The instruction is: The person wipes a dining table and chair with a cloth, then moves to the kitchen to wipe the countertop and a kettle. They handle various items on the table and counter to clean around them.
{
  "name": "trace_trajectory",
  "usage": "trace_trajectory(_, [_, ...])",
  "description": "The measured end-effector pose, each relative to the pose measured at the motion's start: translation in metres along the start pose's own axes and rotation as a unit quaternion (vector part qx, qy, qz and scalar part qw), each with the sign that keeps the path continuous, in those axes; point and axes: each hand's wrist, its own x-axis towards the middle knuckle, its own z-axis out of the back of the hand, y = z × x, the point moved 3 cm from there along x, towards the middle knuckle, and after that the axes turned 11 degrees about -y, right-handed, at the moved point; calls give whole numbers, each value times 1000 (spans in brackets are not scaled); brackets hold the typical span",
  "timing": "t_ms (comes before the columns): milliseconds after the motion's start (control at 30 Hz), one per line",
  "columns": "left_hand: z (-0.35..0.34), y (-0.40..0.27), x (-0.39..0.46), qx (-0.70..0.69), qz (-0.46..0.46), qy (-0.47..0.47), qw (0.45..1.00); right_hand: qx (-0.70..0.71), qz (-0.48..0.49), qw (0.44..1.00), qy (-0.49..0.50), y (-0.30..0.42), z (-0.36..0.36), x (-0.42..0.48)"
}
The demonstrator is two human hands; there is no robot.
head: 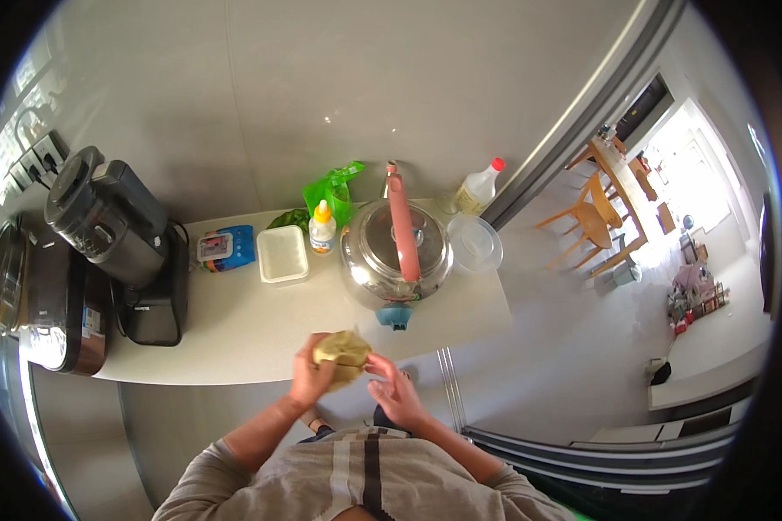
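Note:
My left hand grips a crumpled yellowish cloth, or something much like one, just off the front edge of the counter. At the cloth's right side is my right hand, its fingers apart and the fingertips at or very near the edge. Beyond my hands stands a shiny metal kettle with a pink handle and a blue-green spout cap facing me.
Left on the counter stand a dark blender and a brown-black appliance. Along the wall are a wipes pack, a white container, a yellow-capped bottle, a green bag, a clear bowl and a red-capped bottle.

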Motion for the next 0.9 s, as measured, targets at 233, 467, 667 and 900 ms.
trace_trajectory(233, [-54, -31, -33, -116, 191, 331, 917, 142, -62, 982, -105, 3, 32, -1])
trace_trajectory(467, [-55, -92, 60, 23, -190, -50, 980, -103, 236, 920, -295, 52, 118, 70])
trace_trajectory(667, [-104, -136, 162, 252, -335, -205, 885, -283, 343, 846, -295, 55, 104, 136])
trace_trajectory(900, [-118, -160, 160, 312, -162, -39, 935, -258, 242, 896, -269, 42, 131, 218])
